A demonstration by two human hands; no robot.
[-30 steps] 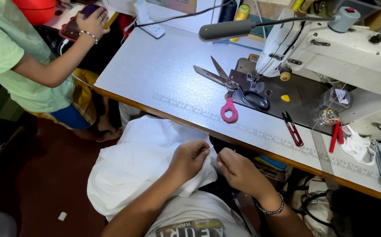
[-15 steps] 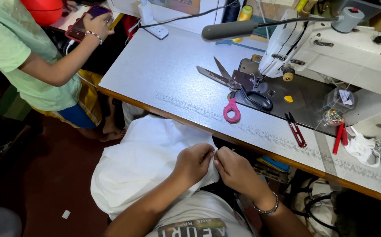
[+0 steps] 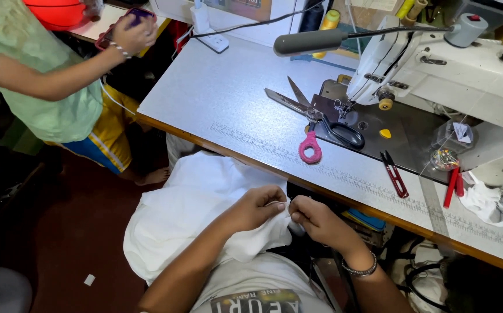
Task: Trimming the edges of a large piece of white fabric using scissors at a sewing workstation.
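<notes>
Fingertips of both hands meet at 1 spot on a white cloth bundled in the person's lap, near the front edge of the sewing table. The left hand is clenched over a fold of the cloth, thumb and forefinger nipping its edge; the right hand pinches the same edge just beside it, so the short stretch between them looks held taut, probably for close work on a seam or thread, though what sits between the fingertips is too small to tell. The rest of the cloth spills left and down over the knees.

Farther out on the table lie large scissors with 1 pink and 1 black handle, blades pointing far-left, resting partly on the dark bed of the white sewing machine. To their right sit small red-handled thread snips, within easy reach of the right hand. A grey lamp head hangs over the machine's needle area.

At far left, another person in a green shirt holds a phone, well apart from the cloth.
</notes>
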